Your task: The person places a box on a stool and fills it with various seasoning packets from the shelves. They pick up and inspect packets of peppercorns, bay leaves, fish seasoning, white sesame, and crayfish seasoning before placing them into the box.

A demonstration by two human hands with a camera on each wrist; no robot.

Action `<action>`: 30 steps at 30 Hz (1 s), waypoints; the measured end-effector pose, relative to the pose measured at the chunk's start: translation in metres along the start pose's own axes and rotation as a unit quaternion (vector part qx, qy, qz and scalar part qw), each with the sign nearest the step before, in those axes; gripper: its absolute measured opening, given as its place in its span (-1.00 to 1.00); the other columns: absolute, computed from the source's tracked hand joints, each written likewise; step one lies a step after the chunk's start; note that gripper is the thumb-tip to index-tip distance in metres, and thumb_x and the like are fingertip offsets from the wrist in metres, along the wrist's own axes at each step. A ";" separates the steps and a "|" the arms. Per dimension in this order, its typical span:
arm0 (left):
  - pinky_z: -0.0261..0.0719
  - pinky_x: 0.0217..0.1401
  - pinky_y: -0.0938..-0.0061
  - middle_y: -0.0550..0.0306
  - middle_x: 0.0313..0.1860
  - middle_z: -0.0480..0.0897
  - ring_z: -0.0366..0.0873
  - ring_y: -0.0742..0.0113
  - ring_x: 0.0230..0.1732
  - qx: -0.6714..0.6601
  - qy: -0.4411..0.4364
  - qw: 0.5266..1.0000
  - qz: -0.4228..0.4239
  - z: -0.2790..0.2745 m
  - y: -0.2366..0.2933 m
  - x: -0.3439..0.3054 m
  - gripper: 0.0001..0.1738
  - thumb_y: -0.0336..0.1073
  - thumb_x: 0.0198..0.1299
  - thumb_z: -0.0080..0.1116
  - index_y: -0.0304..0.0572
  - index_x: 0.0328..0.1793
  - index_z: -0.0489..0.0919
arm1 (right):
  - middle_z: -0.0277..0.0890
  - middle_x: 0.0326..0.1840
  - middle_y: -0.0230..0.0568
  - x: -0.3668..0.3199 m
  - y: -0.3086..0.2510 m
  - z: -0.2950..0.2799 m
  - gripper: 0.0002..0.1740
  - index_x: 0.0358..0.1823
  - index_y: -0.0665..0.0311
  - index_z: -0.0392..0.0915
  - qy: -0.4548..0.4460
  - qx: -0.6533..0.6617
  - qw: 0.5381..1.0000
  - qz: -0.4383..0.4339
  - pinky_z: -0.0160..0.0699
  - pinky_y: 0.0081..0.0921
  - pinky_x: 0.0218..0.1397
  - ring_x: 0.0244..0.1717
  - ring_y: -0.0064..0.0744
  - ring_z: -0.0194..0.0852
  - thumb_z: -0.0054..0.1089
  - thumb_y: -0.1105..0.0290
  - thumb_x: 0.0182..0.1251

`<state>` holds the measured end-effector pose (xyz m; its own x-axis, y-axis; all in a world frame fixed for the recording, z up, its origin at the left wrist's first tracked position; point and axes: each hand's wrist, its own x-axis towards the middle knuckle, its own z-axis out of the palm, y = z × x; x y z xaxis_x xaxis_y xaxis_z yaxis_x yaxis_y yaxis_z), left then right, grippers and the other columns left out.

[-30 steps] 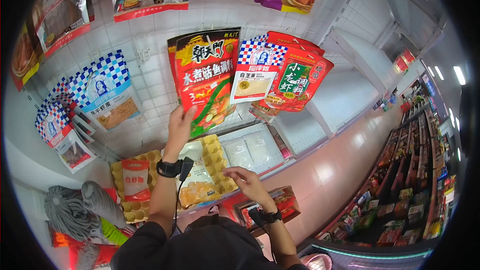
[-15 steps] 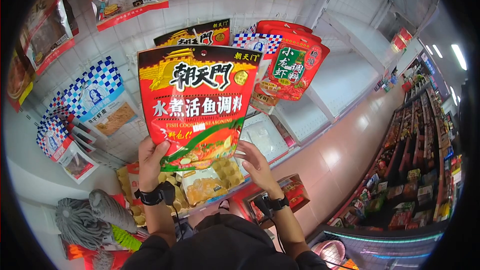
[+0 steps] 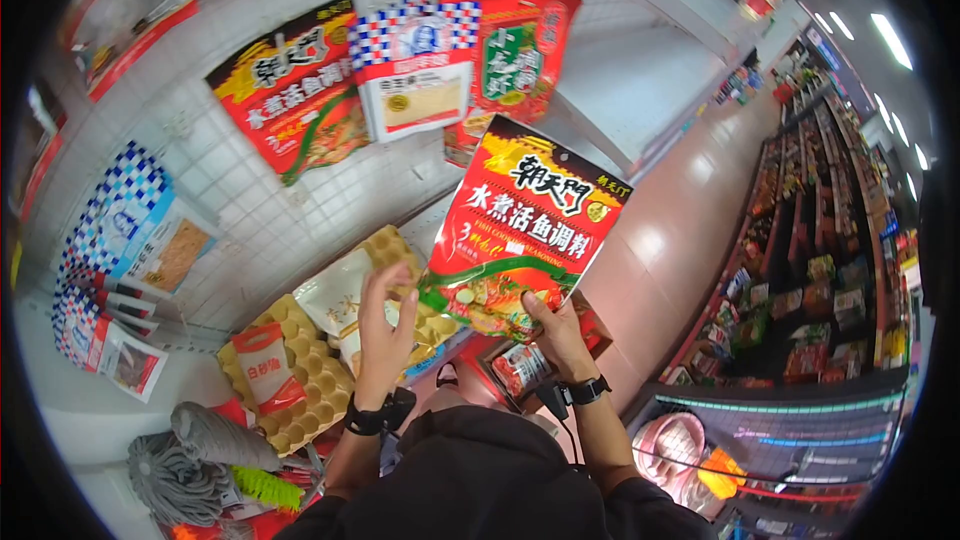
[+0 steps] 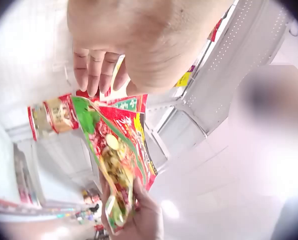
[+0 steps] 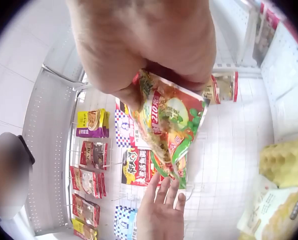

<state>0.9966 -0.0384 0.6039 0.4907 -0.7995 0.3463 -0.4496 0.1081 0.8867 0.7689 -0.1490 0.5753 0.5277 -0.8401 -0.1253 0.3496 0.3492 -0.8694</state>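
A red and black seasoning packet [image 3: 520, 230] is pinched at its lower edge by my right hand [image 3: 565, 340], thumb on the printed front. To its left my left hand [image 3: 387, 325] is raised apart from it, fingers spread and loosely bent. The right wrist view has the packet [image 5: 171, 117] below my right hand [image 5: 144, 45], with my left hand [image 5: 161, 215] near its bottom corner. In the left wrist view, my right hand [image 4: 144, 220] grips the packet's lower end. A matching packet [image 3: 300, 90] hangs on the wall grid.
White sesame packets [image 3: 415, 70] and red crayfish seasoning packets [image 3: 510, 60] hang beside the matching one. Blue-checked packets [image 3: 130, 220] hang at left. Yellow egg trays [image 3: 310, 370] lie below with a sugar bag [image 3: 268, 368]. Grey mops [image 3: 180, 475] stand lower left; an open box [image 3: 525, 370] sits near the right hand.
The packet has come off the wall and moved right. My left hand, which held it, has let go; my right hand has taken hold. The head view has shifted.
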 end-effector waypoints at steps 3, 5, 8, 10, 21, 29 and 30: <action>0.45 0.23 0.37 -0.04 0.22 0.50 0.49 0.22 0.24 -0.109 -0.083 0.991 0.001 0.041 0.020 -0.021 -0.51 -0.39 0.34 0.11 -0.30 0.39 0.40 | 0.60 0.13 -0.32 -0.016 -0.017 -0.024 -0.63 0.19 0.34 0.47 0.069 -0.120 0.989 -0.047 0.54 -0.44 0.17 0.11 -0.57 0.54 0.21 0.30 0.49; 0.42 0.31 0.27 -0.10 0.34 0.42 0.43 0.15 0.34 -0.113 -0.110 0.987 0.018 0.078 0.042 -0.033 -0.42 -0.30 0.34 0.14 -0.31 0.45 0.34 | 0.65 0.05 -0.24 -0.030 -0.035 -0.021 -0.69 0.14 0.38 0.48 0.091 -0.152 0.981 -0.073 0.55 -0.46 0.11 0.04 -0.41 0.62 0.17 0.37 0.48; 0.45 0.25 0.28 -0.06 0.23 0.47 0.44 0.23 0.25 -0.270 -0.077 0.960 0.014 0.128 0.079 -0.051 -0.44 -0.26 0.33 0.24 -0.39 0.36 0.38 | 0.26 0.42 0.22 -0.058 -0.062 -0.003 -0.40 0.40 0.40 0.28 -0.034 -0.478 0.871 -0.107 0.35 -0.26 0.41 0.42 0.09 0.28 0.13 0.51 0.33; 0.47 0.19 0.34 0.03 0.12 0.51 0.46 0.33 0.17 -0.286 -0.143 0.945 -0.073 0.134 0.063 -0.060 -0.53 -0.25 0.36 0.21 -0.37 0.28 0.43 | -0.39 0.68 0.31 -0.075 -0.071 0.008 -0.09 0.61 0.28 0.00 -0.131 -0.526 0.818 -0.194 -0.08 -0.16 0.65 0.69 0.18 -0.37 0.15 0.57 0.20; 0.55 0.07 0.54 0.23 -0.09 0.61 0.56 0.52 0.00 -0.409 -0.104 0.857 -0.294 0.149 0.089 -0.080 -0.79 -0.39 0.39 0.20 -0.12 0.08 0.48 | 0.44 -0.18 -0.27 -0.131 -0.139 -0.128 -0.52 0.29 0.31 0.45 0.088 -0.257 0.936 -0.225 0.55 -0.54 -0.06 -0.20 -0.53 0.53 0.18 0.57 0.33; 0.57 0.13 0.45 0.09 0.12 0.63 0.60 0.38 0.09 -0.390 -0.185 0.836 -0.340 0.185 0.130 -0.104 -0.53 -0.44 0.34 0.20 -0.29 0.35 0.43 | 0.43 -0.29 -0.50 -0.148 -0.148 -0.183 -0.45 0.39 0.33 0.32 -0.019 -0.081 0.992 -0.091 0.25 -0.72 -0.42 -0.41 -0.83 0.33 0.25 0.42 0.43; 0.56 0.14 0.45 0.11 0.13 0.63 0.59 0.40 0.09 -0.381 -0.193 0.846 -0.320 0.188 0.132 -0.107 -0.53 -0.43 0.34 0.21 -0.29 0.36 0.43 | 0.45 -0.35 -0.52 -0.150 -0.156 -0.185 -0.47 0.37 0.34 0.35 -0.023 -0.103 0.993 -0.046 0.24 -0.70 -0.46 -0.47 -0.83 0.32 0.25 0.40 0.43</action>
<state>0.7446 -0.0502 0.6261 0.1059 -0.9557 -0.2746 0.4987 -0.1879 0.8461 0.4919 -0.1539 0.6408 0.5376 -0.8429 -0.0217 0.2360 0.1752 -0.9558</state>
